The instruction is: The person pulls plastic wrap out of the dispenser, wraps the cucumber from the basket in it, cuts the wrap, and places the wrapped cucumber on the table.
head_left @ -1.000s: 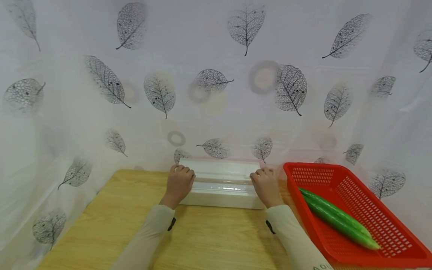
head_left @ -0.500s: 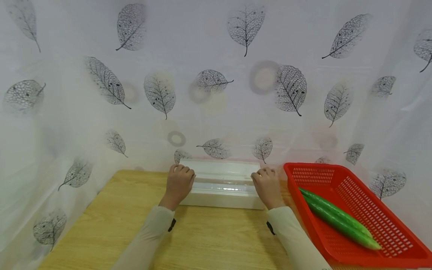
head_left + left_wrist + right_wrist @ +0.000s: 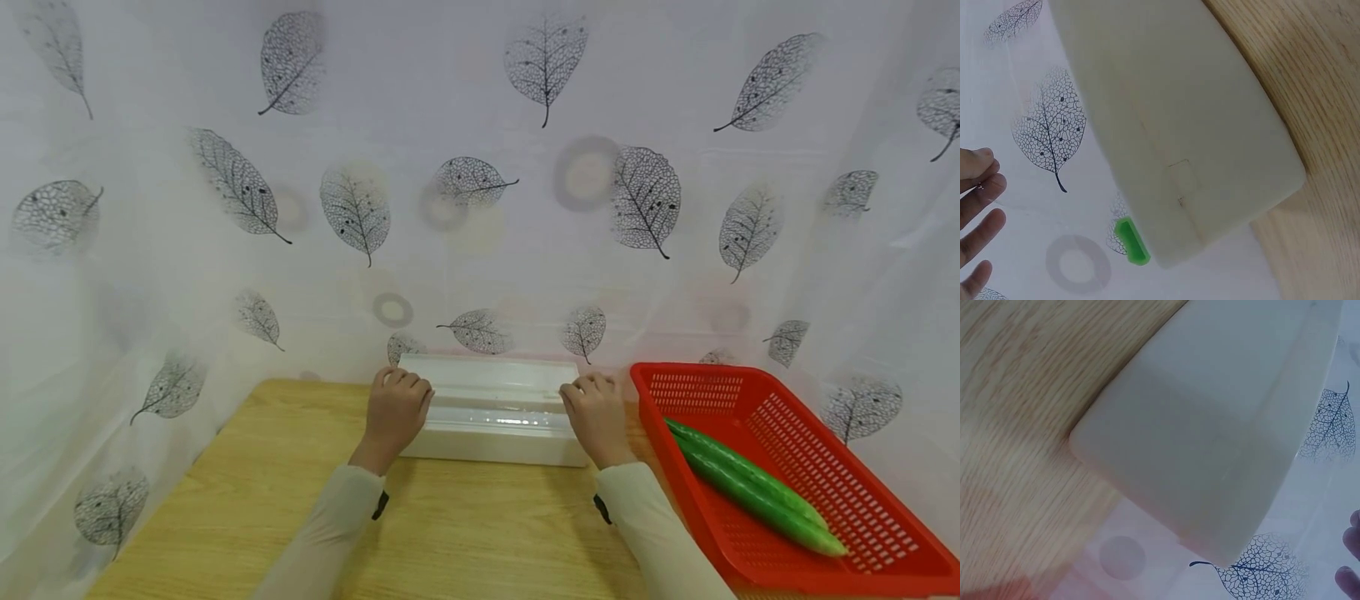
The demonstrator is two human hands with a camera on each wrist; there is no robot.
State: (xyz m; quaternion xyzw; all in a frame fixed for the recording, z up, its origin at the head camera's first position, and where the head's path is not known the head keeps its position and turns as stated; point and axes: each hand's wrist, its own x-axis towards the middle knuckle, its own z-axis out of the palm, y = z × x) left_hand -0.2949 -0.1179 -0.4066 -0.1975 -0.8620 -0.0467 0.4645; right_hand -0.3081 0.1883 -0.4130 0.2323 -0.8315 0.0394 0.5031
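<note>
Nothing has moved much since the earlier frames: my left hand (image 3: 395, 408) and right hand (image 3: 595, 412) still rest at the two ends of the white box (image 3: 495, 410), fingers curled over its top edge, though I cannot tell how firmly they grip. I judge this as the step of taking hold, and the next move needs both hands to act together evenly. Its long axis runs left to right at the far edge of the wooden table (image 3: 450, 533), against the leaf-printed curtain (image 3: 480, 208), with the red basket (image 3: 862, 550) to its right.
</note>
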